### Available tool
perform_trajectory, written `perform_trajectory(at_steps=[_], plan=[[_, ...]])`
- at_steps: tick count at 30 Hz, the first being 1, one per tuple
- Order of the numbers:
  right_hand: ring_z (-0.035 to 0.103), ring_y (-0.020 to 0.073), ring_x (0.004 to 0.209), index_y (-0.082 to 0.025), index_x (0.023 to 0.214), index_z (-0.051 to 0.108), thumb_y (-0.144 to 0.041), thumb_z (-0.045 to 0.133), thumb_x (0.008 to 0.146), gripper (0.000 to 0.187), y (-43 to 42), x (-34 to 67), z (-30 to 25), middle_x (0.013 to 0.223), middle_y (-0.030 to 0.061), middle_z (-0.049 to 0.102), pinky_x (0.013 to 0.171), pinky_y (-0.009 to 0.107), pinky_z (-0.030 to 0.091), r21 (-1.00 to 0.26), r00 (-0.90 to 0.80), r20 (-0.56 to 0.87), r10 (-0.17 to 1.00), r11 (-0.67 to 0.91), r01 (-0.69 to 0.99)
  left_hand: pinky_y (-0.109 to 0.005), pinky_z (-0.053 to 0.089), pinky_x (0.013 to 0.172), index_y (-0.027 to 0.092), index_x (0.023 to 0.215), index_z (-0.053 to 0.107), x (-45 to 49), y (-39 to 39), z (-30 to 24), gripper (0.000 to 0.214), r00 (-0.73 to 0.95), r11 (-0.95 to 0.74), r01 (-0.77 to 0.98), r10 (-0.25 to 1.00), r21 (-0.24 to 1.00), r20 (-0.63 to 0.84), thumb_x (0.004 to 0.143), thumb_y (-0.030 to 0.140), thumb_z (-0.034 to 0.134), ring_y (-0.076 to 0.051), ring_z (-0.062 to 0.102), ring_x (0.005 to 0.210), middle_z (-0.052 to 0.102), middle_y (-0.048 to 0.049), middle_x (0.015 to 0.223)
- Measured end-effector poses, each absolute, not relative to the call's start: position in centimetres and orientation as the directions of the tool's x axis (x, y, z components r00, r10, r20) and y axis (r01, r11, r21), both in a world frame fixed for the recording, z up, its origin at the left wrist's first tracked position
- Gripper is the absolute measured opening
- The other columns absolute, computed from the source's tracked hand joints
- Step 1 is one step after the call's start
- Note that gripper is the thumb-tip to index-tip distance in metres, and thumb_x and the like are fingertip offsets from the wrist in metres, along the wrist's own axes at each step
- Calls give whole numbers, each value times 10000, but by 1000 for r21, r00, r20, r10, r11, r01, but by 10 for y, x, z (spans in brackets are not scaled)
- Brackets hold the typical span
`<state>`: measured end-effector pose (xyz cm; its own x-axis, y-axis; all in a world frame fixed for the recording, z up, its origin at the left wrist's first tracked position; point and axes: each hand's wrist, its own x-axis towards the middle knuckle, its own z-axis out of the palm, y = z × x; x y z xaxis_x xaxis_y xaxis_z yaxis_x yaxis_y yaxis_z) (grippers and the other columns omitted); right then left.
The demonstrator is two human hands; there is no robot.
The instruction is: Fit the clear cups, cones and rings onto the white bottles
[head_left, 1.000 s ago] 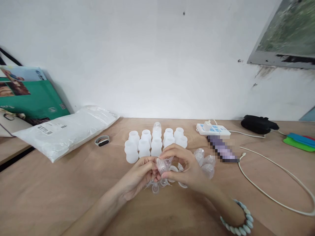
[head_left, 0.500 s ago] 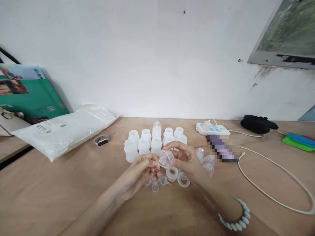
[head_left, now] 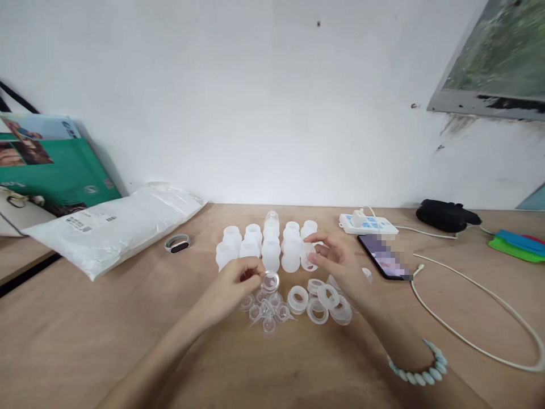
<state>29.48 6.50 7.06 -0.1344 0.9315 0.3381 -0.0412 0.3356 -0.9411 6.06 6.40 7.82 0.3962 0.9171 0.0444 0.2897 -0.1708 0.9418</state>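
My left hand [head_left: 242, 276] pinches a clear nipple piece [head_left: 270, 282] by its round rim, just above a heap of loose nipples [head_left: 267, 311]. Thumb and forefinger of my right hand [head_left: 334, 258] close around the front right bottle [head_left: 307, 257] of a group of white translucent bottles [head_left: 271, 254]. At the back of that group one bottle wears a clear dome cap [head_left: 271, 219]. Below my right hand lie several translucent screw rings [head_left: 317, 309], some overlapping. Part of a clear cap [head_left: 367, 275] shows beyond my right wrist; my forearm hides what lies around it.
A white plastic parcel [head_left: 123, 227] and a wristband [head_left: 177, 243] lie at left. On the right are a phone [head_left: 383, 258], a power strip [head_left: 368, 223], a looped white cable [head_left: 472, 341], a black pouch [head_left: 447, 216] and coloured flat pieces [head_left: 517, 245].
My hands have moved apart from the clear piece they both held. My left hand keeps a nipple piece; my right hand has moved right and forward to a bottle. More rings and nipples show.
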Motion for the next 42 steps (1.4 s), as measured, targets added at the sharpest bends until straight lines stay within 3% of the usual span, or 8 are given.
perform_trajectory(at_steps=[4,9,13,17,27,32,42], plan=[[599,168,723,-227,977,664,-295,710,778,215,62,295,60,802,-2,640,690,323,484,-902,-159,313,936,346,260,-278,339,603,194,703,560,53,61,81,134,456,-291,632,889,719,-41,768,245,455,-173,489,665,554,9,712],[591,180,802,-238,1031,686,-287,661,834,205,62,301,58,972,33,675,719,329,494,-790,-205,379,902,431,435,-299,363,643,190,689,573,46,63,79,199,502,-421,798,860,431,-89,802,157,413,-192,540,731,597,-25,810],[598,199,863,-237,1101,684,-259,644,866,240,60,307,63,1012,50,674,770,346,492,-729,-364,320,875,473,494,-312,317,604,183,631,560,47,66,69,219,496,-460,842,866,283,-69,768,90,417,-204,529,719,585,-49,772],[610,224,933,-223,1139,665,-191,684,829,312,55,306,69,1055,53,673,859,389,474,-638,-493,181,851,483,599,-320,297,595,183,645,601,49,67,64,264,504,-484,846,862,225,-42,812,83,422,-231,543,775,593,-68,766],[598,298,1116,-201,1126,697,-93,656,810,337,53,304,72,1181,83,674,978,478,390,-394,-495,28,868,465,792,-325,385,636,170,665,656,55,63,69,327,494,-485,867,867,116,-64,863,85,409,-265,597,804,649,-114,839],[600,290,1106,-183,1141,692,-72,645,791,371,53,304,73,1157,91,684,995,483,366,-374,-494,12,869,462,804,-332,406,645,164,732,666,53,64,68,356,491,-485,869,869,100,-54,896,91,358,-271,607,829,659,-123,879],[603,287,1079,-202,1068,680,-198,669,851,218,56,308,72,1095,74,704,952,463,375,-406,-479,88,873,470,784,-328,395,675,170,846,672,54,63,72,341,480,-475,861,877,182,23,941,137,346,-270,620,875,694,-109,911]])
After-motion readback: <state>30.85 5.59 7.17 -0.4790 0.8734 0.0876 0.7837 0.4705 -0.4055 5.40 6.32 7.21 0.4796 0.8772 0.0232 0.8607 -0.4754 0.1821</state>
